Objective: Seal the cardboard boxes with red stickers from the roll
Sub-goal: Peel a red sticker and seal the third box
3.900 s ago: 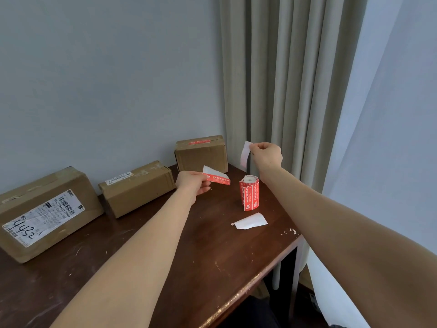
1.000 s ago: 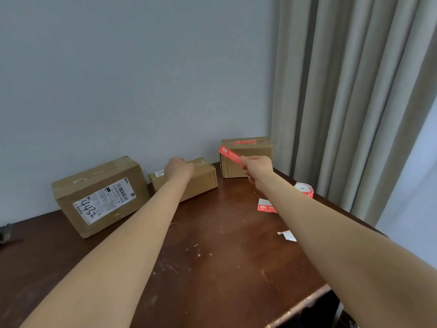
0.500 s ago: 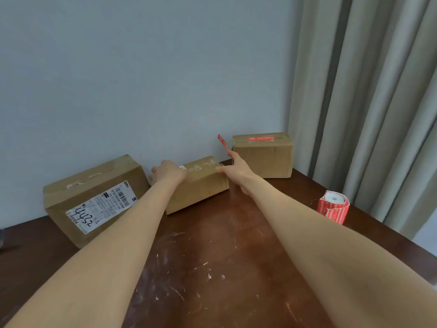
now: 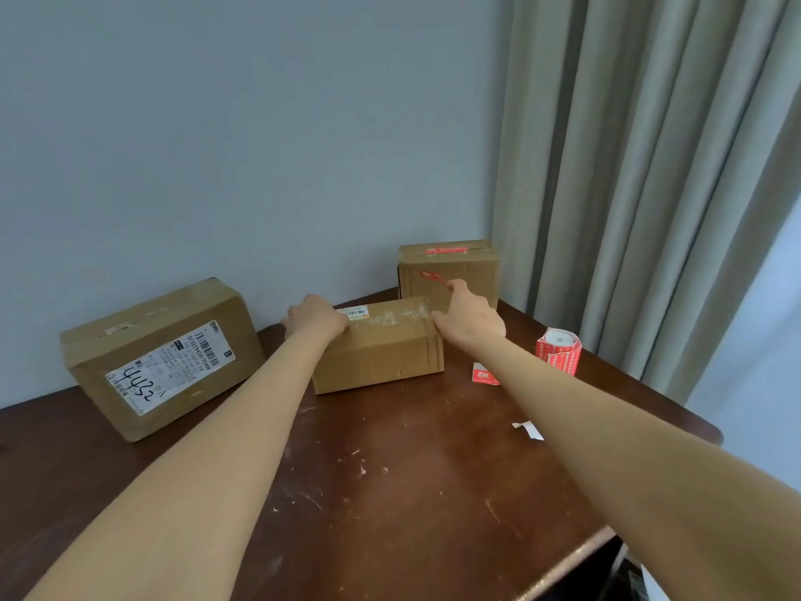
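The far box is stickered, my left hand grips the middle box, my right hand pinches a red sticker, and the large box lacks one.

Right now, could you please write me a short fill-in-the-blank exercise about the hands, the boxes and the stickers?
The right hand holds a loose sticker of ___ colour.
The left hand holds the middle box, one of ___ boxes on the table.
The sticker roll stands at the person's ___ side.
Missing words: red; three; right.
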Demonstrator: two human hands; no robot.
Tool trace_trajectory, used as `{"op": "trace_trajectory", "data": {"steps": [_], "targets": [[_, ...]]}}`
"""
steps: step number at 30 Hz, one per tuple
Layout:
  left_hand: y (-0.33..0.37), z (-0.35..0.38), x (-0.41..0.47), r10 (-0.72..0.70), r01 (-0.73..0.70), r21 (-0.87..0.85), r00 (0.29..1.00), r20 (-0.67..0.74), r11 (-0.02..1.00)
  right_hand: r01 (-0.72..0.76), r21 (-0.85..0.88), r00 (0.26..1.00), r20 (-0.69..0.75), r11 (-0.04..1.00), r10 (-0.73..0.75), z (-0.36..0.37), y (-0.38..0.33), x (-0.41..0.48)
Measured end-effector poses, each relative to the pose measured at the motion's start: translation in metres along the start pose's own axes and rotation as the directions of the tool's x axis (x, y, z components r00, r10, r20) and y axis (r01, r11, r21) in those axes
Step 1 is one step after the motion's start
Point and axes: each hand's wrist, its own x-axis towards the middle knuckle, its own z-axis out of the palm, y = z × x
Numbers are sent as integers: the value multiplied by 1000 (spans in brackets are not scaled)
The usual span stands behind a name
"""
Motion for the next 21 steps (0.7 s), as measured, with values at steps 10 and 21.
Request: {"op": "trace_trajectory", "data": {"steps": [10,21], "targets": [[9,-2,-45,143,-146,45,988,63,988,-30,-59,999,-19,998,29,-30,24,-30],[22,5,-52,391,-415,42,883,260,909,-189,565,978,34,803,206,-31,15,-7]]}}
